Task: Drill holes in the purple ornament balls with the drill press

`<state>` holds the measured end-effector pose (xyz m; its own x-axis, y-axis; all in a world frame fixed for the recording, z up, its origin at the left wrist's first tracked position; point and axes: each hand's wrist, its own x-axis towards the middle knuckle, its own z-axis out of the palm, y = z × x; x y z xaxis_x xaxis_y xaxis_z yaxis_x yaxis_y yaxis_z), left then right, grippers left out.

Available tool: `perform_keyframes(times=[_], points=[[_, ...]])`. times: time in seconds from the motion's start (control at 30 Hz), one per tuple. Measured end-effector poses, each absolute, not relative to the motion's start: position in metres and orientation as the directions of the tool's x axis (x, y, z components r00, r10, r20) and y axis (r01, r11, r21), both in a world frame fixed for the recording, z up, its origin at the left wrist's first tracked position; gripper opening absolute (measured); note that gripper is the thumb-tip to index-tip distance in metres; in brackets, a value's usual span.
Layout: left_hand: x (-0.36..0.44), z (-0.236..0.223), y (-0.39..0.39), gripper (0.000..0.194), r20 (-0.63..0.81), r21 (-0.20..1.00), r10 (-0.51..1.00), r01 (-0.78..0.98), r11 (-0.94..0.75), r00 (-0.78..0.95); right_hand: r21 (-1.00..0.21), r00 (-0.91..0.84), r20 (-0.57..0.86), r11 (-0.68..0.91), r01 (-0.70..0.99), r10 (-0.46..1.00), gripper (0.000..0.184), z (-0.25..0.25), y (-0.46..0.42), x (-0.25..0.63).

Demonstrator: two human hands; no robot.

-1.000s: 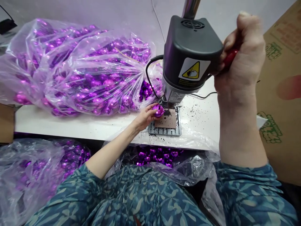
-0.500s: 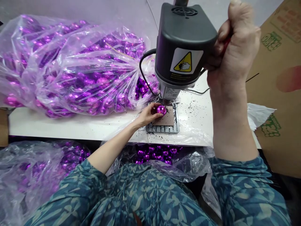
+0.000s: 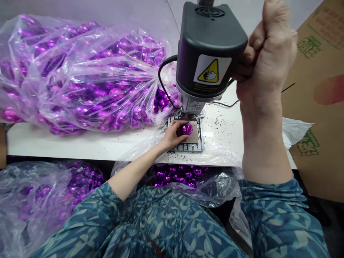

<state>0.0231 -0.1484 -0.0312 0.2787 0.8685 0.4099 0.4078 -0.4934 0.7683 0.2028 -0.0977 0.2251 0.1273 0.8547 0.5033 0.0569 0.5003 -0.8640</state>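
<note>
A shiny purple faceted ball (image 3: 187, 129) is between the thumb and fingers of my left hand (image 3: 173, 135), over a brown square board (image 3: 192, 139). The board lies on the slotted metal base (image 3: 200, 147) of a drill press. Above it stands the black motor housing of the drill press (image 3: 211, 39), with a yellow warning label on its front. My right hand (image 3: 271, 53) is raised beside the housing, its fingers wrapped round a handle that is mostly hidden; a bit of red shows there. The drill tip is hard to make out under the housing.
A large clear bag of purple balls (image 3: 94, 82) lies on the white table (image 3: 67, 145) at left. Below the edge, an open bag holds more balls (image 3: 177, 175); another bag (image 3: 40, 193) sits lower left. A cardboard box (image 3: 319, 143) stands right. Dark shavings litter the table.
My left hand has moved slightly right and down with the purple ball, further over the board. My right hand has stayed at the handle.
</note>
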Motion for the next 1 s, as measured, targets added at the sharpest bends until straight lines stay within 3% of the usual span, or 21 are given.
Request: perform_keyframes(times=[0.1, 0.27, 0.37, 0.53, 0.7, 0.87, 1.0], points=[[0.023, -0.036, -0.149, 0.057, 0.395, 0.815, 0.881, 0.341, -0.467, 0.262, -0.941, 0.184, 0.304, 0.325, -0.097, 0.935, 0.054, 0.231, -0.112, 0.197], [0.023, -0.039, -0.149, 0.057, 0.384, 0.851, 0.888, 0.275, -0.447, 0.254, -0.77, 0.208, 0.564, 0.601, -0.217, 0.799, 0.055, 0.208, -0.132, 0.198], [0.022, -0.038, -0.149, 0.056, 0.388, 0.849, 0.885, 0.274, -0.452, 0.257, -0.624, 0.215, 0.701, 0.731, -0.277, 0.68, 0.028, 0.188, -0.142, 0.2], [0.022, -0.036, -0.149, 0.056, 0.397, 0.84, 0.879, 0.282, -0.464, 0.264, -0.495, 0.308, 0.798, 0.855, -0.157, 0.519, 0.022, 0.164, -0.153, 0.195], [0.021, -0.035, -0.149, 0.056, 0.388, 0.831, 0.882, 0.313, -0.46, 0.268, -0.467, 0.366, 0.82, 0.884, -0.018, 0.441, 0.069, 0.15, -0.159, 0.188], [0.021, -0.032, -0.15, 0.056, 0.369, 0.825, 0.886, 0.341, -0.451, 0.28, -0.459, 0.363, 0.827, 0.889, -0.008, 0.43, 0.072, 0.137, -0.16, 0.189], [0.021, -0.031, -0.15, 0.056, 0.356, 0.829, 0.891, 0.345, -0.44, 0.281, -0.363, 0.304, 0.89, 0.932, 0.019, 0.34, 0.07, 0.125, -0.158, 0.196]])
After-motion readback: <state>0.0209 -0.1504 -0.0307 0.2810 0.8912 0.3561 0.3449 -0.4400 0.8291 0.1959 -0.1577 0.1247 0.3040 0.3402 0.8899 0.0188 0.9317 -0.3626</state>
